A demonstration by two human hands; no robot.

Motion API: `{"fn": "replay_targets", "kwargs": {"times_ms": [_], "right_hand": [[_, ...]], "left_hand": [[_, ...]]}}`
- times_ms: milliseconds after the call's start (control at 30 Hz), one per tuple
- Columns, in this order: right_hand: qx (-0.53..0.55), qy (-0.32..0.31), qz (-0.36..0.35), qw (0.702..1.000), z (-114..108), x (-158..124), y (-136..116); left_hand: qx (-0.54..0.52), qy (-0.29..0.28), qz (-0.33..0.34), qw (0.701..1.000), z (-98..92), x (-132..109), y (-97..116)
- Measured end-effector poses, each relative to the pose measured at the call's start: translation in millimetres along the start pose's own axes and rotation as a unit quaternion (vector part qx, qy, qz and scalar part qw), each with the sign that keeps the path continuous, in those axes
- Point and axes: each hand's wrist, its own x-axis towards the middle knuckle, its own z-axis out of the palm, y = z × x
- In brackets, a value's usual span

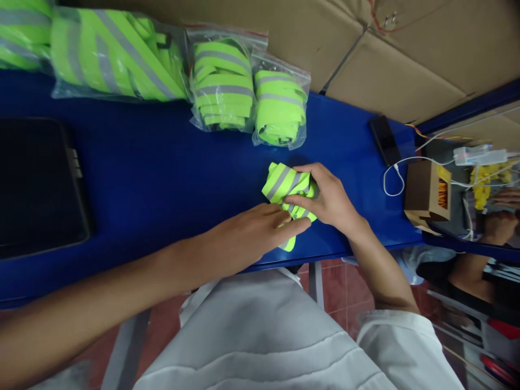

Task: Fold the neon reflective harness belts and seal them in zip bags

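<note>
A bundle of neon yellow-green reflective strap [280, 181] with grey stripes lies folded near the front edge of the blue table. My right hand [331, 197] curls round its right side, thumb and fingers closed on the folds. From the left, my left hand [254, 230] reaches over the lower part of the bundle, its fingers closed at the strap and their tips partly hidden. A short end of the strap hangs below my left hand. Just beyond the bundle sits a clear zip bag of rolled reflective strap [280, 105].
More bagged straps [223, 84] line the back of the blue table [154, 162]. A black tray-like object [36, 187] is at left. At right are a phone [384, 141], a white cable, and a small cardboard box [422, 189]. A co-worker's arm [473, 276] shows at far right.
</note>
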Motion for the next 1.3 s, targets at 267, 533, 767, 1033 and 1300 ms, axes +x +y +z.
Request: {"fn": "replay_targets", "kwargs": {"times_ms": [267, 533, 767, 1033, 1300], "right_hand": [[0.039, -0.022, -0.056, 0.997, 10, 4, -6], [0.198, -0.083, -0.023, 0.976, 1, 2, -1], [0.113, -0.147, -0.079, 0.980, -2, -8, -3], [0.061, -0.016, -0.072, 0.995, 20, -11, -12], [0.122, 0.066, -0.063, 0.988, 22, -9, -14]], "left_hand": [[-0.078, 0.068, -0.096, 0.990, -16.2, 20, -19], [-0.062, 0.091, -0.066, 0.992, -10.8, 24, -35], [-0.095, 0.131, -0.077, 0.984, -7.4, 22, -35], [-0.145, 0.203, -0.116, 0.961, -9.0, 27, -33], [-0.093, 0.202, -0.190, 0.956, 2.4, 25, -42]]}}
